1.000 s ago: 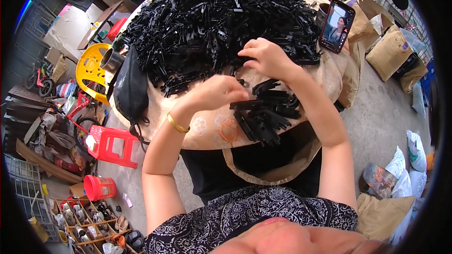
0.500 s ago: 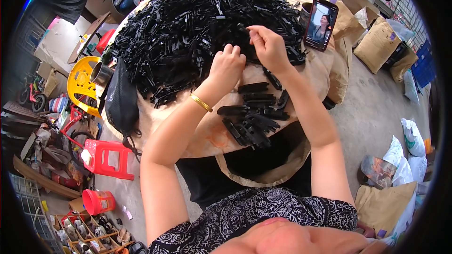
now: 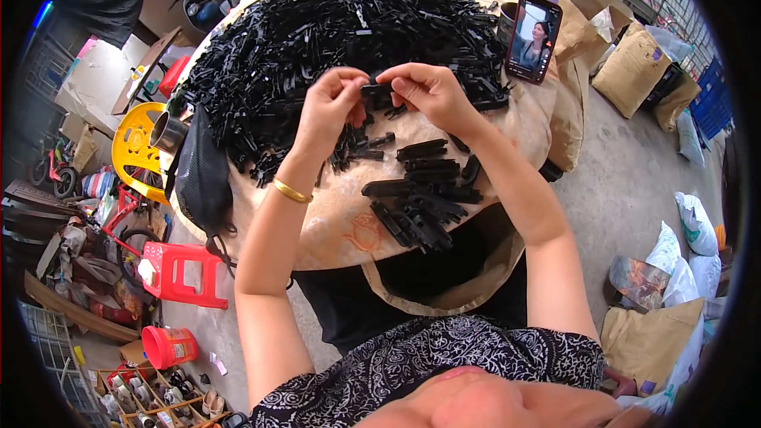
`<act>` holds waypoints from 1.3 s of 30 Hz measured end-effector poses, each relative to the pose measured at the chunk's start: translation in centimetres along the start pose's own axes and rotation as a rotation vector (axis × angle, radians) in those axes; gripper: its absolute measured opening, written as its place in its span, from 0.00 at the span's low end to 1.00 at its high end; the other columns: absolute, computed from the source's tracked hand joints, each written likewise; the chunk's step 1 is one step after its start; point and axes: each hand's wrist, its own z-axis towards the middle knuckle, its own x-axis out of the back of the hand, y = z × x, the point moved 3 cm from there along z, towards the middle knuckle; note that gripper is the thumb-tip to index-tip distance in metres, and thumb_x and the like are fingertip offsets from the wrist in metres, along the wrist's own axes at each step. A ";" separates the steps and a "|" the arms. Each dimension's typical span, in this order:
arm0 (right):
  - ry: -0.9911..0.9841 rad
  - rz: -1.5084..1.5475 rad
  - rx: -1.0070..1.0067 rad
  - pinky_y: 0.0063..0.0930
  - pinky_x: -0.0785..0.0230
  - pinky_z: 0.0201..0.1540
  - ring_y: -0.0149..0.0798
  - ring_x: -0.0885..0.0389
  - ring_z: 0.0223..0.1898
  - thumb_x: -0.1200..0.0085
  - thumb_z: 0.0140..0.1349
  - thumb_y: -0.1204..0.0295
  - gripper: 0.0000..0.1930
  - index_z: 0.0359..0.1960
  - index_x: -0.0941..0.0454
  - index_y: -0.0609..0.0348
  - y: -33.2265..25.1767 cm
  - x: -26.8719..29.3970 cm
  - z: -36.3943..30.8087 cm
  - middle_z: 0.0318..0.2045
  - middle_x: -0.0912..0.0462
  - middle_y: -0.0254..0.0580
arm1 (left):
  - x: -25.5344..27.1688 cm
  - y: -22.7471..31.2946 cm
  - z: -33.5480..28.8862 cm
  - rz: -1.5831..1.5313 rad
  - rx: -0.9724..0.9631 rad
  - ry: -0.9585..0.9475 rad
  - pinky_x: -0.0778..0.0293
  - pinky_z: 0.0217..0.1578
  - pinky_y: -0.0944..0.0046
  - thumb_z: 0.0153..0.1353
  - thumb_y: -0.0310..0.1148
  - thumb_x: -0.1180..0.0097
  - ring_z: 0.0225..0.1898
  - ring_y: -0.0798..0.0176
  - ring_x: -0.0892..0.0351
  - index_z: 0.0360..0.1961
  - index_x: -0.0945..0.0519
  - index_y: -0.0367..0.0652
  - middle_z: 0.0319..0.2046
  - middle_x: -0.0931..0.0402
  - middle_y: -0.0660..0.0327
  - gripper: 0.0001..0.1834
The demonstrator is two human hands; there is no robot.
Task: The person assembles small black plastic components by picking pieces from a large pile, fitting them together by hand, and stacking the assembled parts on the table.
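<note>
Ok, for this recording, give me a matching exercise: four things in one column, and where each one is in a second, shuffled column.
Things
1. Phone
2. Red bucket
3. Single black piece
4. Large black pile

Places
A. On the floor, below the red stool in the picture
B. Heaped over the far part of the table
C. Between the fingertips of the left hand and the right hand
D. Near the table's right edge, screen lit

Right pairs: 1-D, 2-A, 3-C, 4-B
</note>
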 end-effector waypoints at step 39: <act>-0.135 -0.237 0.010 0.16 0.31 0.32 0.21 0.25 0.28 0.36 0.50 0.76 0.10 0.34 0.20 0.66 0.3 -0.3 -0.4 0.27 0.18 0.35 | -0.7 2.0 -2.7 0.568 -0.192 -0.169 0.27 0.29 0.72 0.54 0.21 0.43 0.26 0.73 0.24 0.42 0.22 0.33 0.26 0.21 0.60 0.12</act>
